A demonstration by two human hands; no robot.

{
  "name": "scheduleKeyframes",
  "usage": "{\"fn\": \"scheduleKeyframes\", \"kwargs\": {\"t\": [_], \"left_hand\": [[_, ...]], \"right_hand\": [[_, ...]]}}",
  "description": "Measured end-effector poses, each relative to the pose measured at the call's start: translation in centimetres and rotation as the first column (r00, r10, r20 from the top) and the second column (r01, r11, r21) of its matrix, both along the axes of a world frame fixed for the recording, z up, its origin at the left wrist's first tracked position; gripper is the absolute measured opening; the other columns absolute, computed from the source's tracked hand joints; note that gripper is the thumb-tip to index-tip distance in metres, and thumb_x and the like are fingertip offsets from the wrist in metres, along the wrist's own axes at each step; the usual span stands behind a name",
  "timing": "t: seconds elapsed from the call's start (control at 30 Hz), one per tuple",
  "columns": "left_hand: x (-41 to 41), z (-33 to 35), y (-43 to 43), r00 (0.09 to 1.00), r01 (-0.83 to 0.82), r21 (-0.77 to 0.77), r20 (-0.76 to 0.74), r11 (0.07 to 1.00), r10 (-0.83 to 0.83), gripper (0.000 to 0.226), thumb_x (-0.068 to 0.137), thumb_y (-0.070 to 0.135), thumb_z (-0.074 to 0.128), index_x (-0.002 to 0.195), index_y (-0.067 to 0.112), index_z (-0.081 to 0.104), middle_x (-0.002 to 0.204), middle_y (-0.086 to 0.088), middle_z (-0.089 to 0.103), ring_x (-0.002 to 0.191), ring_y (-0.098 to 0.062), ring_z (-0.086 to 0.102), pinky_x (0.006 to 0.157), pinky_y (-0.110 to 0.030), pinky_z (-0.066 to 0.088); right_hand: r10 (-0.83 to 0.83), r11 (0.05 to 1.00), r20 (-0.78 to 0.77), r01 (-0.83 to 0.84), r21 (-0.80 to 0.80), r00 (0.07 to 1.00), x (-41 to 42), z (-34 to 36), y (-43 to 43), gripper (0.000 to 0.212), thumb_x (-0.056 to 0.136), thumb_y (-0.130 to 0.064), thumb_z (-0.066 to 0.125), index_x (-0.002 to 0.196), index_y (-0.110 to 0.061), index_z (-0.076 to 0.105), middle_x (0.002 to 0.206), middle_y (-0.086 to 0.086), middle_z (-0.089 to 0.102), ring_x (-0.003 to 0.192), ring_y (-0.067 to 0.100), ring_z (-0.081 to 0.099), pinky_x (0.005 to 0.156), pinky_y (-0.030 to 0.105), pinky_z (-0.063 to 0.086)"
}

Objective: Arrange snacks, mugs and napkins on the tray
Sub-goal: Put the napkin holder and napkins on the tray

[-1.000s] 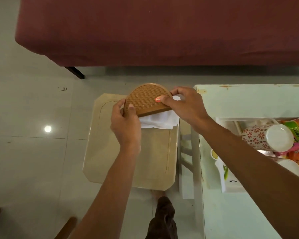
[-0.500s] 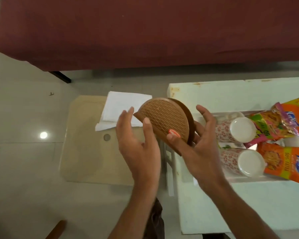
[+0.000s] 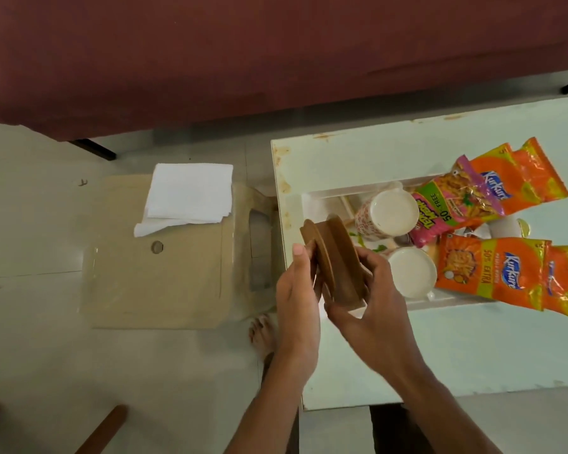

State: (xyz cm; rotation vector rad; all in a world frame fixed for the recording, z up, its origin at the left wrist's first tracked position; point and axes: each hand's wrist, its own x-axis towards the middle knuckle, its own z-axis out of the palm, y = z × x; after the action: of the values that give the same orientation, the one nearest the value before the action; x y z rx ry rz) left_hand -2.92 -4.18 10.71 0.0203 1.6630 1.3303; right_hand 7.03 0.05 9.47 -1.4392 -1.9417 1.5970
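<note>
The orange foil snack packet (image 3: 487, 276) at about four o'clock from the white tray (image 3: 312, 204) carried the brand "Kurkure" in a blue patch and "50% EXTRA" on a green band. The orange foil packet (image 3: 522, 173) at two o'clock showed "Kurkure" too. The pink-and-green foil packet (image 3: 453, 204) lying between them read "50% FREE" on its green strip; its yellow brand lettering was too skewed to make out. Smaller print on all three was illegible.

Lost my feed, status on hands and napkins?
Both hands, left and right, gripping empty brown napkin holder above table edge. Napkins stacked on beige stool. White tray crowded: mugs, Kurkure packets.
</note>
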Motion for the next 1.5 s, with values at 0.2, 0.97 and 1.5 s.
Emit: {"fn": "scheduleKeyframes", "kwargs": {"t": [0.2, 0.97, 1.5], "left_hand": [[0.0, -2.3, 1.0, 0.999, 0.022, 0.030, 0.029, 0.999, -0.023, 0.052, 0.086, 0.066, 0.034, 0.114, 0.037, 0.067, 0.117, 0.017, 0.073, 0.117, 0.000, 0.064, 0.107, -0.029, 0.048], [-0.9, -7.3, 2.1, 0.974, -0.077, -0.026, 0.214, 0.997, 0.081, 0.051, 0.104, 0.052, 0.027, 0.114, 0.026, 0.069, 0.113, 0.011, 0.074, 0.116, -0.009, 0.065, 0.112, -0.041, 0.044], [-5.6, -4.8, -1.0, 0.983, -0.100, -0.010, 0.153, 0.995, 0.101, 0.048, 0.103, 0.049, 0.035, 0.130, 0.020, 0.062, 0.135, 0.001, 0.065, 0.126, -0.014, 0.061, 0.108, -0.033, 0.047]], "right_hand": [[0.023, 0.996, 0.025, -0.021, -0.092, 0.999, 0.0, -0.3, 2.2, 0.056, 0.083, -0.007, 0.071, 0.103, -0.052, 0.044, 0.101, -0.026, 0.060, 0.092, -0.018, 0.059, 0.063, -0.001, 0.044], [0.045, 0.994, 0.279, -0.015, -0.108, 0.959, -3.0, -2.4, 2.7, 0.073, 0.081, -0.009, 0.074, 0.138, -0.016, 0.030, 0.120, 0.001, 0.055, 0.111, 0.022, 0.058, 0.092, 0.040, 0.056], [0.048, 0.992, 0.225, -0.074, 0.107, 0.973, -5.3, 1.8, 1.5, 0.078, 0.079, 0.001, 0.064, 0.147, -0.014, 0.029, 0.146, 0.005, 0.041, 0.134, 0.020, 0.038, 0.103, 0.026, 0.035]]}}
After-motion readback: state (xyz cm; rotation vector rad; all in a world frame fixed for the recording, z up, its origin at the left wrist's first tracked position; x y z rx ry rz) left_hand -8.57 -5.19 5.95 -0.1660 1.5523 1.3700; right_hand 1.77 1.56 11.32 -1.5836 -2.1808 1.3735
